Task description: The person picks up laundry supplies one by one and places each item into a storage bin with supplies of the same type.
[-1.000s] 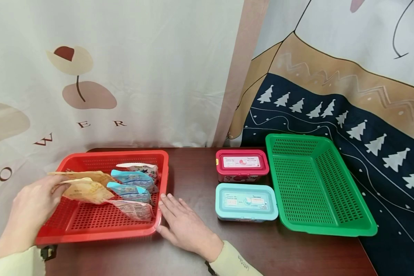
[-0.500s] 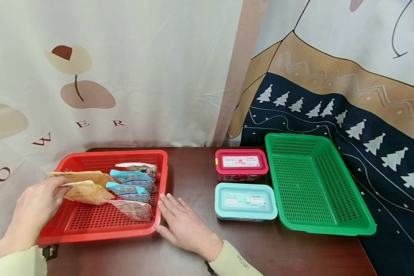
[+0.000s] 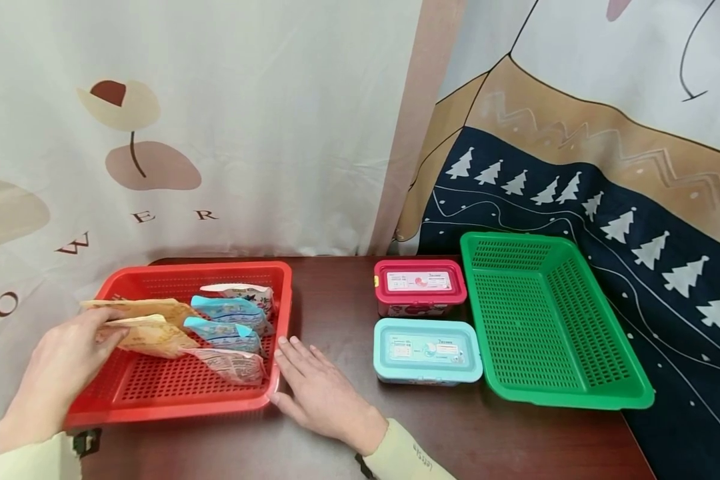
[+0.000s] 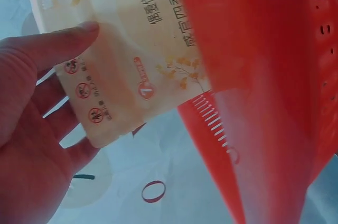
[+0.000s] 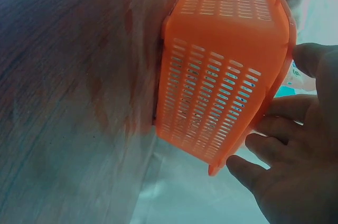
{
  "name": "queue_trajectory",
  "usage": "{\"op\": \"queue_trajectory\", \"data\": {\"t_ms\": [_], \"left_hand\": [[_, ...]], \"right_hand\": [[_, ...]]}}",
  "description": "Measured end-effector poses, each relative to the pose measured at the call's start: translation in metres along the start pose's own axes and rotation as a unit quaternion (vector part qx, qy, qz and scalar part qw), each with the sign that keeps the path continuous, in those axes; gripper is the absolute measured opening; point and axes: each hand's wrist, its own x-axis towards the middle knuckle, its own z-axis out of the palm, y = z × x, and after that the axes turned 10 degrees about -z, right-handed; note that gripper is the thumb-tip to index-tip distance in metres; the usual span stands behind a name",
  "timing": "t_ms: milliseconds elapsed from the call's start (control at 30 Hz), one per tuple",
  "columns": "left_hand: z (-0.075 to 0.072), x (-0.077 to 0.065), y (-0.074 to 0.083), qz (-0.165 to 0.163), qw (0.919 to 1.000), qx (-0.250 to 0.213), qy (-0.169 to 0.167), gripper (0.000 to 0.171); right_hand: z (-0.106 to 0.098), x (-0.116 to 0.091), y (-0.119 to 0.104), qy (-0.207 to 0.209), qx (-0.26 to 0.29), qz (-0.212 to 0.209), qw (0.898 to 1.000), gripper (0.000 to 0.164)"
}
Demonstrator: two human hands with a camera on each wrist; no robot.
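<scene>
In the head view, my left hand (image 3: 66, 367) reaches over the left end of a red basket (image 3: 174, 407). Its thumb and fingers pinch the nearer of two beige packets (image 3: 153, 339); the left wrist view shows the thumb flat on a printed beige packet (image 4: 121, 49), fingers behind it. Just behind stands the farther beige packet (image 3: 150, 307), close to the fingertips. My right hand (image 3: 330, 393) lies with straight fingers against the basket's right rim. In the right wrist view, the fingers (image 5: 285, 129) touch or nearly touch that rim from outside.
Inside the red basket, two blue packets (image 3: 231, 337), a pinkish packet (image 3: 234, 365) and a white patterned packet (image 3: 246, 293) lean at the right. Farther right stand a magenta lidded box (image 3: 421, 283), a light blue lidded box (image 3: 427, 350) and a green basket (image 3: 522, 320). Curtains hang behind.
My left hand and the nearer beige packet have shifted slightly right and toward me, widening the gap to the farther packet. The right hand stays against the rim.
</scene>
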Motion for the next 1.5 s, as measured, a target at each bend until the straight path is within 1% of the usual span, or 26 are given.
{"op": "queue_trajectory", "data": {"t_ms": [100,200,333,467,533,667,733,833,933,1000,1067,1133,1233,1300,1433,1500], "left_hand": [[-0.003,-0.003,0.003,0.01,0.9999,-0.006,0.011,0.039],[-0.008,-0.006,0.007,0.013,0.9996,-0.008,0.023,0.045],[-0.015,-0.008,0.014,0.015,0.9985,-0.009,0.052,0.052],[-0.023,-0.01,0.026,0.007,0.9979,-0.006,0.065,0.052],[-0.028,-0.011,0.034,0.003,0.9974,-0.01,0.071,0.05],[-0.034,-0.011,0.05,0.008,0.9945,-0.032,0.1,0.044],[-0.036,-0.012,0.06,0.005,0.9931,-0.043,0.109,0.043],[-0.037,-0.015,0.075,-0.008,0.9915,-0.053,0.119,0.042],[-0.037,-0.019,0.089,-0.013,0.9875,-0.069,0.141,0.042],[-0.036,-0.021,0.099,-0.01,0.9843,-0.084,0.155,0.043],[-0.035,-0.021,0.109,0.003,0.9801,-0.105,0.168,0.044],[-0.032,-0.021,0.121,0.013,0.9776,-0.124,0.17,0.045],[-0.027,-0.019,0.142,0.037,0.973,-0.151,0.171,0.048],[-0.021,-0.019,0.156,0.054,0.9702,-0.169,0.165,0.045],[-0.008,-0.017,0.186,0.096,0.96,-0.213,0.154,0.042],[0.001,-0.018,0.202,0.112,0.9549,-0.233,0.146,0.04]], "right_hand": [[0.0,-0.001,0.0,0.002,0.012,0.003,1.0,0.07],[0.0,-0.003,0.001,0.011,0.027,0.006,1.0,0.071],[-0.004,-0.007,0.004,0.041,0.036,0.017,0.998,0.07],[-0.016,-0.012,0.009,0.069,0.042,0.037,0.996,0.068],[-0.023,-0.016,0.011,0.08,0.05,0.049,0.994,0.066],[-0.037,-0.026,0.016,0.106,0.064,0.069,0.99,0.064],[-0.041,-0.03,0.018,0.122,0.065,0.076,0.987,0.063],[-0.047,-0.037,0.021,0.145,0.061,0.09,0.983,0.064],[-0.051,-0.043,0.025,0.164,0.052,0.103,0.98,0.065],[-0.055,-0.049,0.028,0.175,0.041,0.115,0.977,0.065],[-0.058,-0.054,0.031,0.187,0.035,0.129,0.973,0.065],[-0.061,-0.059,0.034,0.207,0.03,0.139,0.968,0.064],[-0.065,-0.065,0.04,0.232,0.031,0.158,0.959,0.065],[-0.069,-0.07,0.043,0.248,0.031,0.168,0.954,0.065],[-0.077,-0.079,0.05,0.265,0.031,0.194,0.944,0.065],[-0.08,-0.085,0.054,0.274,0.031,0.204,0.939,0.064]]}}
